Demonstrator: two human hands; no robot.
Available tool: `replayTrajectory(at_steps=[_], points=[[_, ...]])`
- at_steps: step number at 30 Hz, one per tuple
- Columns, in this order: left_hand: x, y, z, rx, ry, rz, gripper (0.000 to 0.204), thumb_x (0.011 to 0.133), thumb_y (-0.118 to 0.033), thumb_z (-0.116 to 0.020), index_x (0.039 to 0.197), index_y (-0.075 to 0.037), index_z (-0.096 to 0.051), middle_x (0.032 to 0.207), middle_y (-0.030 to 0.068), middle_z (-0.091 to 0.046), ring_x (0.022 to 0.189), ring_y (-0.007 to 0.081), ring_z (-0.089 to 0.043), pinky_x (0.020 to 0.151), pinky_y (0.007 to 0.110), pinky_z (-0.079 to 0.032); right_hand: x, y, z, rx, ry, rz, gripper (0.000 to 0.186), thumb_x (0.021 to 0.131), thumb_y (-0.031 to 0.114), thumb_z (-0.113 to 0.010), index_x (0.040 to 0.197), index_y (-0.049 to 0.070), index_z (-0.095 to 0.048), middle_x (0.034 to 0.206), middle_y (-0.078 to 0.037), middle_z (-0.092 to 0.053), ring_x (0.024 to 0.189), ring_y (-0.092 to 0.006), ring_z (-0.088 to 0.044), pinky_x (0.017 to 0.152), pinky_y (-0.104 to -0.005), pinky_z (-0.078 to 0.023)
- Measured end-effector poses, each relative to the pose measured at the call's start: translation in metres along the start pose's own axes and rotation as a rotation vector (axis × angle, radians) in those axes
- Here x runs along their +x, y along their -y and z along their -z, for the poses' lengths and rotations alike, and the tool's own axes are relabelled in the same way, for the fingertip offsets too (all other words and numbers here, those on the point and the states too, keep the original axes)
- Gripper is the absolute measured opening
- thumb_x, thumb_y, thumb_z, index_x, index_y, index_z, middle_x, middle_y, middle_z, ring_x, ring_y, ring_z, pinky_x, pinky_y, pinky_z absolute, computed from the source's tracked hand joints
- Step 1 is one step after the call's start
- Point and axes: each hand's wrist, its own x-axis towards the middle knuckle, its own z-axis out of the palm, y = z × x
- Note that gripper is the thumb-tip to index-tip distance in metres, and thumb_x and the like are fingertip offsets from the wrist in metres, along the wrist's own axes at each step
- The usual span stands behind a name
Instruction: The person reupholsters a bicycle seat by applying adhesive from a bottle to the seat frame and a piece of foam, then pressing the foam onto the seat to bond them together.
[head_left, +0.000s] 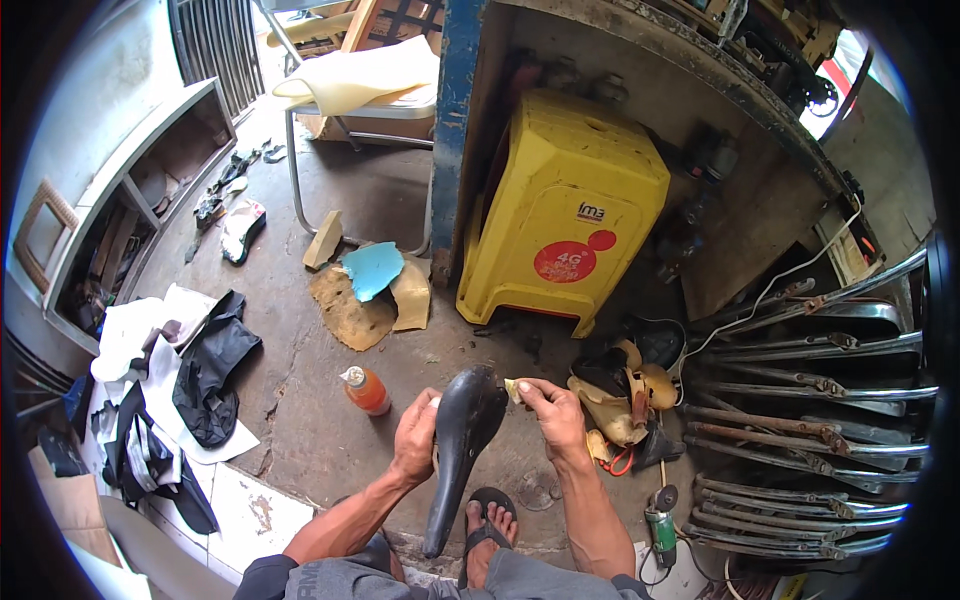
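Note:
A black bicycle saddle [462, 440] is held in front of me, its narrow nose pointing down toward my lap. My left hand [415, 440] grips it along its left side, with part of the fingers hidden behind it. At the saddle's wide end, my right hand [555, 415] pinches a small pale yellow scrap [513, 391] between thumb and fingers, close to the right edge. What the scrap is made of is too small to tell. On the floor left of my left hand stands a bottle of orange liquid [367, 392].
Foam pieces [350, 305] and a blue sheet [372, 270] lie ahead. A yellow plastic stool [570, 200] stands beyond. Rightward are scraps [610, 400], orange-handled scissors [622, 462], a green grinder [662, 530] and stacked metal frames [800, 440]. Black and white cloth [215, 370] lies left.

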Motion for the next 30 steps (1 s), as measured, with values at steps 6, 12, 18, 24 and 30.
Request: replayTrajectory(at_steps=[6, 12, 18, 24, 30], points=[[-0.005, -0.008, 0.007, 0.134, 0.002, 0.019, 0.025, 0.104, -0.026, -0.051, 0.101, -0.003, -0.060, 0.085, -0.0017, -0.058, 0.076, 0.0042, -0.051, 0.068, 0.022, -0.041, 0.012, -0.002, -0.011, 0.047, 0.135, -0.117, 0.028, 0.094, 0.025, -0.072, 0.102, -0.001, -0.077, 0.084, 0.001, -0.070, 0.076, -0.0069, -0.056, 0.071, -0.0237, -0.042], [-0.008, -0.010, -0.001, 0.210, 0.001, 0.036, 0.022, 0.103, -0.022, -0.053, 0.099, -0.002, -0.059, 0.081, -0.0034, -0.056, 0.072, 0.0030, -0.048, 0.063, 0.021, -0.039, 0.008, 0.015, -0.015, 0.142, 0.113, -0.097, 0.025, 0.095, 0.023, -0.070, 0.099, -0.001, -0.077, 0.084, 0.001, -0.071, 0.074, -0.0084, -0.055, 0.072, -0.0276, -0.044], [-0.007, -0.005, 0.004, 0.253, -0.021, 0.033, 0.018, 0.102, -0.019, -0.052, 0.099, -0.002, -0.059, 0.079, -0.0041, -0.053, 0.070, 0.0031, -0.047, 0.061, 0.022, -0.038, -0.007, 0.031, -0.031, -0.528, -0.017, 0.467, 0.022, 0.093, 0.025, -0.071, 0.103, 0.007, -0.078, 0.083, -0.005, -0.068, 0.081, -0.0211, -0.059, 0.074, -0.0350, -0.045], [-0.006, -0.019, -0.007, 0.337, -0.016, 0.041, 0.019, 0.101, -0.018, -0.053, 0.098, -0.001, -0.059, 0.079, -0.0032, -0.053, 0.072, 0.0046, -0.047, 0.063, 0.024, -0.039, -0.012, 0.045, -0.029, -0.571, 0.002, 0.669, 0.014, 0.089, 0.013, -0.075, 0.100, 0.006, -0.078, 0.085, -0.008, -0.068, 0.081, -0.0235, -0.058, 0.074, -0.0345, -0.048], [-0.002, -0.012, -0.004, 0.336, -0.059, 0.091, 0.020, 0.101, -0.020, -0.051, 0.097, -0.002, -0.059, 0.077, -0.0018, -0.052, 0.071, 0.0050, -0.047, 0.063, 0.025, -0.040, -0.023, 0.043, -0.036, -0.660, 0.142, 0.858, 0.016, 0.083, 0.011, -0.079, 0.099, 0.008, -0.078, 0.083, -0.005, -0.067, 0.082, -0.0230, -0.057, 0.074, -0.0354, -0.045]])
